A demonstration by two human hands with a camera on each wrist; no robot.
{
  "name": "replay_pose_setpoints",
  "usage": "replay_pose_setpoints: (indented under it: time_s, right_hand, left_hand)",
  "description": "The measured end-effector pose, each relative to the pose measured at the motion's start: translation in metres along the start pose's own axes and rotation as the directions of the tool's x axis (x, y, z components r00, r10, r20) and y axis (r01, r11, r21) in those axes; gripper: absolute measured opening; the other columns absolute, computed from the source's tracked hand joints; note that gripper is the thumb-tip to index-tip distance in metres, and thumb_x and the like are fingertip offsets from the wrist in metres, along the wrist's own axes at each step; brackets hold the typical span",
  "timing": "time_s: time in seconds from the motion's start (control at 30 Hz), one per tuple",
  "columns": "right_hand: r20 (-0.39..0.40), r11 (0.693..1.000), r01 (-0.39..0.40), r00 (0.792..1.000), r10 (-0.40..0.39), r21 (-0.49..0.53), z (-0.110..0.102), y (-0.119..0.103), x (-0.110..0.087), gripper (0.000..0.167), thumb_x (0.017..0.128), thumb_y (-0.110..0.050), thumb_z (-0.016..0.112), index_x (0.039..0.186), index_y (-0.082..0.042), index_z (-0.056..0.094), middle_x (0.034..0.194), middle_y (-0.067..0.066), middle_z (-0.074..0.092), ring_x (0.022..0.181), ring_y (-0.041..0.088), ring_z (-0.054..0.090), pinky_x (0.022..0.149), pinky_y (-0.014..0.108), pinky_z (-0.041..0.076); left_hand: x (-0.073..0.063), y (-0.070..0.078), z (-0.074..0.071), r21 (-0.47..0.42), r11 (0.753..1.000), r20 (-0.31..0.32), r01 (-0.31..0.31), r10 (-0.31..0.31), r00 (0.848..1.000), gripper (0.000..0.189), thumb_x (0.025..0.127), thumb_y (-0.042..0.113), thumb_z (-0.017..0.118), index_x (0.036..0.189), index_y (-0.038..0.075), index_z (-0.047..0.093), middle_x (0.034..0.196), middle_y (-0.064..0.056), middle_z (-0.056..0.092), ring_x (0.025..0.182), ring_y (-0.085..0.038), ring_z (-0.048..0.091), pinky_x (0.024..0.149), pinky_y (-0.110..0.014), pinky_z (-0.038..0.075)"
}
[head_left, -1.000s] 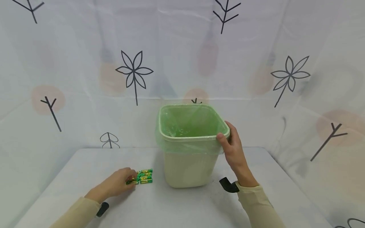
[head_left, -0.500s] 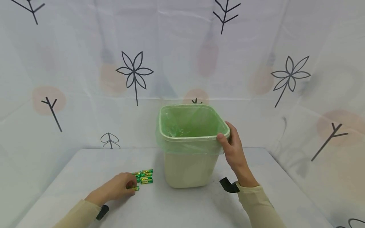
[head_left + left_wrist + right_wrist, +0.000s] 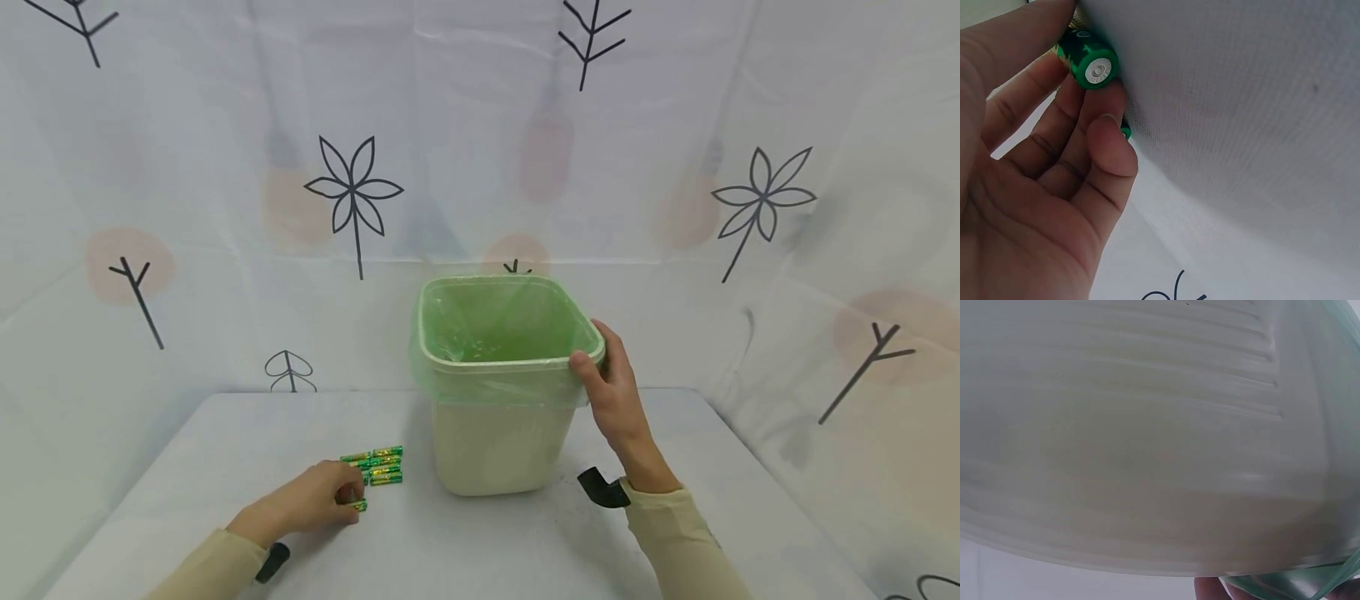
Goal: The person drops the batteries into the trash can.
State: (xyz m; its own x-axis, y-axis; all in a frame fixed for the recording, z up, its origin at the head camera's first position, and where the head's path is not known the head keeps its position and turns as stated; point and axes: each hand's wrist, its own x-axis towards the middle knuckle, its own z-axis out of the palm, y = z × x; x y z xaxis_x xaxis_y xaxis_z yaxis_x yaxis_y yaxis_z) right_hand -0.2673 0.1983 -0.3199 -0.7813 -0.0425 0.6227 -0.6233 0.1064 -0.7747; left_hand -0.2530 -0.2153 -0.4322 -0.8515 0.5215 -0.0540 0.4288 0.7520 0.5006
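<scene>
My left hand (image 3: 311, 497) is low over the table at left, its thumb and fingers pinching a green and gold battery (image 3: 1088, 59). In the left wrist view the battery's silver end faces the camera. Just beyond the hand, several more batteries (image 3: 386, 461) of the same colours lie side by side in two columns, partly hidden by the fingers. A pale green trash can (image 3: 498, 450) stands upright in the middle, lined with a translucent green bag (image 3: 480, 387) folded over its rim. My right hand (image 3: 617, 392) grips the rim at the can's right corner, thumb in front.
The white table (image 3: 480, 558) carries the batteries and the can. Behind it hangs a white cloth backdrop (image 3: 465, 167) with plant drawings. Dark wrist mounts (image 3: 602, 487) sit near both cuffs.
My left hand has moved slightly toward me, drawing one battery away from the group, so more of the left column shows. The right hand and the trash can have stayed in place.
</scene>
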Motion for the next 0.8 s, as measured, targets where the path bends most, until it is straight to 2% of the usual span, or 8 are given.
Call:
replay_pose_setpoints:
  time_s: [0.2,0.5,0.8]
  right_hand:
    - [-0.006,1.0,-0.011,1.0,0.011,0.017,-0.0004,0.0001,0.0006,0.054,0.097,-0.015,0.052,0.146,-0.01,0.032,0.13,0.019,0.045,0.11,0.032,0.046,0.09,0.025,0.04]
    - [-0.002,1.0,-0.002,1.0,0.002,0.023,0.0001,0.0007,0.0001,0.054,0.097,-0.014,0.052,0.146,-0.008,0.03,0.131,0.021,0.043,0.112,0.038,0.044,0.091,0.024,0.04]
    - [-0.017,1.0,-0.019,1.0,0.019,-0.016,-0.0005,-0.0006,-0.0002,0.053,0.097,-0.017,0.052,0.146,-0.012,0.032,0.129,0.018,0.046,0.107,0.021,0.05,0.088,0.024,0.041]
  left_hand:
    - [-0.0003,0.0026,-0.0003,0.007,1.0,0.009,0.027,-0.027,1.0,0.017,0.078,0.021,0.078,0.089,0.021,0.065,0.076,0.011,0.054,0.07,-0.009,0.05,0.061,-0.026,0.043]
    - [-0.0019,0.0051,-0.0008,0.012,1.0,0.008,0.017,-0.018,1.0,0.016,0.079,0.021,0.077,0.088,0.022,0.065,0.075,0.011,0.054,0.069,-0.009,0.049,0.061,-0.026,0.042]
    - [0.0023,0.0045,-0.0072,0.042,0.998,-0.027,-0.056,0.057,0.998,0.013,0.08,0.022,0.077,0.088,0.02,0.067,0.072,0.013,0.053,0.065,-0.004,0.048,0.058,-0.025,0.042]
